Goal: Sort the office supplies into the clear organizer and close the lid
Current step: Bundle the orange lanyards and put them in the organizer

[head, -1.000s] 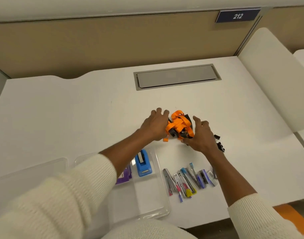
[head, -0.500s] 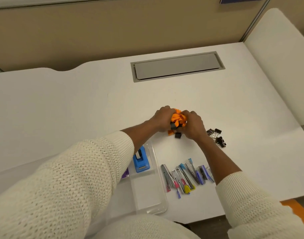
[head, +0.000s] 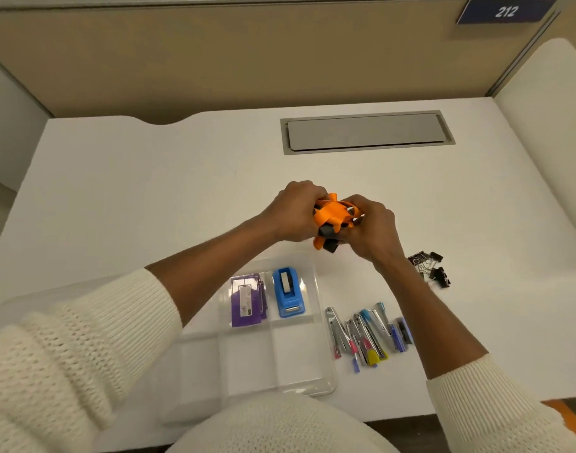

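Both grips press together around one orange-and-black bundle (head: 333, 220) (its exact make-up is unclear), the left hand (head: 295, 212) and right hand (head: 373, 230) clamping it from either side; just beneath and nearer lies the clear organizer (head: 313, 371), holding a blue stapler (head: 288, 297) and purple box (head: 247, 299); right of the grip, binder clips (head: 430, 268) sit on the surface (head: 149, 191).

A dark blue sign (head: 505, 10) at the far right, fixed on the tan partition (head: 247, 60), reads "212" in white. The purple box (head: 245, 302) carries a label whose print is too small to read.
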`<action>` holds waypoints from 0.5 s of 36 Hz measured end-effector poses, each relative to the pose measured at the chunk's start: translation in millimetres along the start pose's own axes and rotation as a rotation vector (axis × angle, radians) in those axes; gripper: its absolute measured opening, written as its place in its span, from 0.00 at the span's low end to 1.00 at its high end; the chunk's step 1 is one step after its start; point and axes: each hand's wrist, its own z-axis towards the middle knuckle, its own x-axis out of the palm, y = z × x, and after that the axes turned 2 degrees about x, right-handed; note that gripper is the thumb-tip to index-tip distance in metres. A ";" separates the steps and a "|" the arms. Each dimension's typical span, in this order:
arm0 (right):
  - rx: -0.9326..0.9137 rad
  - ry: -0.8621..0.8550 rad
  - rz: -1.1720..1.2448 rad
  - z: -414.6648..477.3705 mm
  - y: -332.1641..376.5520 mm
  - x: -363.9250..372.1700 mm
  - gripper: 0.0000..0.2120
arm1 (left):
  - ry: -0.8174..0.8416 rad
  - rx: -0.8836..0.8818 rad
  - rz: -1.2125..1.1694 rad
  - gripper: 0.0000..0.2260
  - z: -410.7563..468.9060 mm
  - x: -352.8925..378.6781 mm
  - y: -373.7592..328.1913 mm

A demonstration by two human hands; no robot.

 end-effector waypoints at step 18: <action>-0.231 0.367 0.060 -54.6 148.1 75.4 0.22 | -0.106 -0.326 -0.239 0.23 -189.0 -99.4 71.7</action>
